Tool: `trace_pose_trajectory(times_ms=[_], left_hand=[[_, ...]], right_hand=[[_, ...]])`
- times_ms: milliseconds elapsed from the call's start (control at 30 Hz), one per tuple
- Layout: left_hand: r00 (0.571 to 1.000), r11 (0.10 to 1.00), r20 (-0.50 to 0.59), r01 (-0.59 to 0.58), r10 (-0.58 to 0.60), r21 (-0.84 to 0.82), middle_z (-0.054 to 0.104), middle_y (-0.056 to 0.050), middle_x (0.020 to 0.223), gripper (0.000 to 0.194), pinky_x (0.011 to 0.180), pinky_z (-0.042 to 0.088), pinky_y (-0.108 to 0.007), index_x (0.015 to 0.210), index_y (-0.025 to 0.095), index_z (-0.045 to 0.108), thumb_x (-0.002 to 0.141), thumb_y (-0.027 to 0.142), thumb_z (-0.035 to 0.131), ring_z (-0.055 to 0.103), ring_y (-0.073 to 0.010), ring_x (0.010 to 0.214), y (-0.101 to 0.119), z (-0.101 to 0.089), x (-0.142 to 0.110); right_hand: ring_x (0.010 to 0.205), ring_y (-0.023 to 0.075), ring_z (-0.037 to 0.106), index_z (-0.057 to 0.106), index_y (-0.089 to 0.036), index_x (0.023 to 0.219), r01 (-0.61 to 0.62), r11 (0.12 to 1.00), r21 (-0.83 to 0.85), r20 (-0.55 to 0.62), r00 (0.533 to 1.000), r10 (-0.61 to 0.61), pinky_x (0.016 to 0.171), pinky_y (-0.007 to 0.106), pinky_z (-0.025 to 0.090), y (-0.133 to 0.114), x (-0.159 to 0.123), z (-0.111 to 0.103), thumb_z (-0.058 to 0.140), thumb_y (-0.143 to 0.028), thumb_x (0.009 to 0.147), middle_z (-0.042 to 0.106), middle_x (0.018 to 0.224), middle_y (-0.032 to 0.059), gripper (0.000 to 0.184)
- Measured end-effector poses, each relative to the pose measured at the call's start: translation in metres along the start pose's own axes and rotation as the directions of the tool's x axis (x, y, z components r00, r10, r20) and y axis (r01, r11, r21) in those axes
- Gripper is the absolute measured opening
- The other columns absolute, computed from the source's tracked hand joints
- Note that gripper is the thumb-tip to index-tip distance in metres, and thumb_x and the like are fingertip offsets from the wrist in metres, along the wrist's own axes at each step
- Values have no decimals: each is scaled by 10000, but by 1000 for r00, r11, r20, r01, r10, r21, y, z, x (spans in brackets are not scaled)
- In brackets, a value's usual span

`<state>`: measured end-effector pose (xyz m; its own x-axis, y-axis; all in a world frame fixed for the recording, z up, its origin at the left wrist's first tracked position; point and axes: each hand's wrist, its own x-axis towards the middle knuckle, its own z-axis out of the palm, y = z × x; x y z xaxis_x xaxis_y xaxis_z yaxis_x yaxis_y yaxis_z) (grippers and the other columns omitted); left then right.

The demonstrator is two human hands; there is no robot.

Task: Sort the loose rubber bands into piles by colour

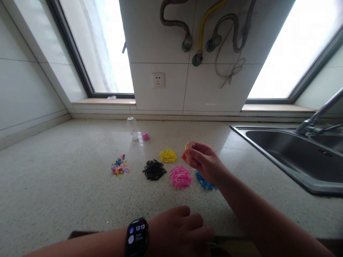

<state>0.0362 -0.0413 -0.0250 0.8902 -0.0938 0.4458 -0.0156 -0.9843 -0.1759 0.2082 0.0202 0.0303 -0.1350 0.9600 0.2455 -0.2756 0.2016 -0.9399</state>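
We note mixed bands [117,165] at left. Our left hand [178,230] lies palm-down; we cannot tell its grip. Beside red bands [184,156], we pinch one yellow band [187,146] in our right hand [204,161]; a loosened pinch could drop it, mixing colours.

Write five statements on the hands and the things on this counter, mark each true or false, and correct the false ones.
1. The right hand holds a yellow loop at its fingertips. True.
2. The watch is worn on the right arm. False: the watch is on the left arm.
3. The black pile lies to the left of the pink pile. True.
4. The blue pile is left of the black pile. False: the blue pile is right of the pink pile.
5. A sink is set into the counter at the right. True.
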Motion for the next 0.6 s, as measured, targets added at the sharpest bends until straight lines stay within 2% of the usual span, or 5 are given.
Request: trace_pose_trajectory(times_ms=[100, 233, 367, 433, 600], left_hand=[[1000, 1000, -26, 0, 0, -18, 591, 7, 924, 209, 556, 364, -296, 832, 178, 600, 995, 278, 516, 487, -127, 716, 0, 1, -2], [999, 999, -39, -9, 8, -41, 601, 11, 918, 213, 543, 376, -301, 816, 177, 596, 993, 263, 516, 485, -133, 701, -2, -2, 0], [999, 999, -39, -3, 1, -34, 600, 18, 872, 227, 519, 367, -295, 780, 173, 574, 988, 250, 523, 484, -126, 669, -3, -6, 3], [999, 1000, -43, -5, 4, -29, 596, 19, 850, 234, 516, 364, -295, 764, 176, 563, 985, 245, 529, 483, -127, 662, -2, -6, 3], [999, 1000, -51, 7, -8, -30, 603, 15, 864, 226, 521, 367, -301, 773, 176, 571, 981, 260, 539, 483, -132, 669, -1, -5, 2]], right_hand=[[460, 60, 314, 597, -200, 768, 23, 996, -88, -27, 999, -26, 436, 223, 235, 2, 0, -2, 750, -399, 772, 432, 542, -77, 251], [543, 84, 475, 645, -191, 780, 81, 963, -258, -99, 989, -110, 483, 229, 366, 2, 0, -2, 765, -394, 745, 603, 663, -10, 238], [555, 107, 510, 668, -196, 792, 140, 902, -409, -128, 969, -209, 496, 253, 401, -1, -2, -2, 736, -389, 773, 619, 656, 5, 206], [526, 101, 466, 677, -200, 793, 193, 823, -534, -109, 950, -294, 482, 255, 374, -2, -4, -1, 713, -365, 802, 584, 613, -10, 168], [538, 97, 437, 693, -212, 797, 307, 513, -802, 41, 884, -465, 530, 264, 375, -3, -8, -1, 689, -281, 836, 543, 616, -25, 79]])
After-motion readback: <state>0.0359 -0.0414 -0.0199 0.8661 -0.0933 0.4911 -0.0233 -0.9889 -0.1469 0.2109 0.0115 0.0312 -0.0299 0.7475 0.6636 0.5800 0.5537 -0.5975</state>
